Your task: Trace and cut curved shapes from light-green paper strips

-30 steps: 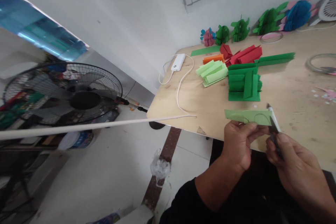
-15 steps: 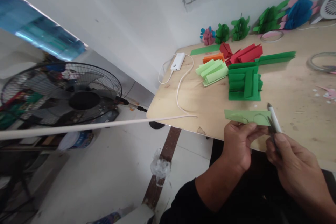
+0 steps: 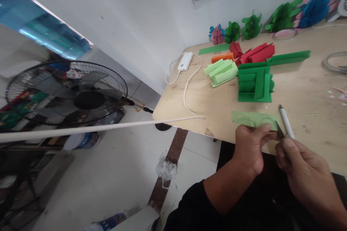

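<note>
My left hand (image 3: 251,146) pinches a light green paper strip (image 3: 245,118) by its lower edge, thumb on top. Curved pencil outlines show on the strip. In my right hand (image 3: 300,155) is a pair of scissors (image 3: 279,130), dark blades pointing up and left, the tip at the strip's right end. My fingers hide the handles. Just beyond that hand, a white pen (image 3: 286,121) lies on the wooden table (image 3: 173,103).
Folded papers lie beyond my hands: dark green (image 3: 255,88), pale green (image 3: 222,72), red (image 3: 257,53) and orange (image 3: 222,57). Paper figures (image 3: 252,27) line the wall. A white power bank (image 3: 185,61) trails a cable (image 3: 187,90). A black fan (image 3: 89,99) stands left.
The view has shifted slightly. The scissors' blades show more clearly, their tip at the strip's right end. My left thumb has slid a little right along the strip.
</note>
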`<state>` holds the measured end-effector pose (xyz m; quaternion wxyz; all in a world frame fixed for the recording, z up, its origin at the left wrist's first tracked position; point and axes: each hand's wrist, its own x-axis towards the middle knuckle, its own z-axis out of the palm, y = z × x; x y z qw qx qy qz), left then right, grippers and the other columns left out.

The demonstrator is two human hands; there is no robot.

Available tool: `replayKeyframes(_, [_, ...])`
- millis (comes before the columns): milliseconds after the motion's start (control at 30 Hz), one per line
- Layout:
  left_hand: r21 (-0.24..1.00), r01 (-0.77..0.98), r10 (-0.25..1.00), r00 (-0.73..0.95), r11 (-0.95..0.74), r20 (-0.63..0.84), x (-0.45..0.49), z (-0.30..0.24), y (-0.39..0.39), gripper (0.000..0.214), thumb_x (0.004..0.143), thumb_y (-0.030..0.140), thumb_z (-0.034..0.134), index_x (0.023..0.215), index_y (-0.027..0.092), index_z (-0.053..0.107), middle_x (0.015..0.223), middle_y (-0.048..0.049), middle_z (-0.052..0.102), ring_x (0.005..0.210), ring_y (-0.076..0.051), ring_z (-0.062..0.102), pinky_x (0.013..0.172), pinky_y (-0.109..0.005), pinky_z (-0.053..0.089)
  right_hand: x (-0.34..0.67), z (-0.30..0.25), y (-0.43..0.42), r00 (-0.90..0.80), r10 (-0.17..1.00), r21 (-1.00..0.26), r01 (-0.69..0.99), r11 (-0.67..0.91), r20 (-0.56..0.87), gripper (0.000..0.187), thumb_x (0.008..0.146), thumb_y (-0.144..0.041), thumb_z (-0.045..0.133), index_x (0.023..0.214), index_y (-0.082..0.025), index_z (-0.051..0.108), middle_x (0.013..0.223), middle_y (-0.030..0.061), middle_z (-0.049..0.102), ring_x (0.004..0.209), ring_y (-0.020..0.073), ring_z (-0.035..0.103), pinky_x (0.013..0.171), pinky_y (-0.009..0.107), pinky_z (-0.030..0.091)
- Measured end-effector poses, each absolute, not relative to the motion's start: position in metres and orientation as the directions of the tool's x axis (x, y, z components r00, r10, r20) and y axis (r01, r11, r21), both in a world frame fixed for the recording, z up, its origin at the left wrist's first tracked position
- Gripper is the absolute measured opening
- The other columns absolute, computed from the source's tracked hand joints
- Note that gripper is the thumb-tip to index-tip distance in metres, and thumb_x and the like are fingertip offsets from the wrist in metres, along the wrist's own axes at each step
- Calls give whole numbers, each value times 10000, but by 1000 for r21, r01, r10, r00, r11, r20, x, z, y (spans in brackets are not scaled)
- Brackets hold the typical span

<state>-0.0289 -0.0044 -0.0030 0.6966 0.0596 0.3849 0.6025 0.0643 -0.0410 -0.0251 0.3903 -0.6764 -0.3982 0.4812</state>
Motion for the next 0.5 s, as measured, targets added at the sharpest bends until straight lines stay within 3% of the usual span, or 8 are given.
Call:
replayKeyframes(200, [576,-768,893,-13,279,-449,-28,-4,-1,180,560,226,739,673,107,665,667,-36,638,579,-120,595,598,-250,480,70,-31,-43,201,909,-909,135,-394,-364,446,741,-649,543,583,-232,513,534,-25,449,488,115,380,446,268,314])
replayKeyframes(500, [579,-741,870,13,340,-493,-31,-2,1,228,509,253,777,649,116,662,665,-26,649,583,-117,591,707,-306,530,73,-33,-38,193,909,-920,62,-388,-370,447,715,-638,583,562,-227,499,528,-28,426,488,111,355,445,268,311])
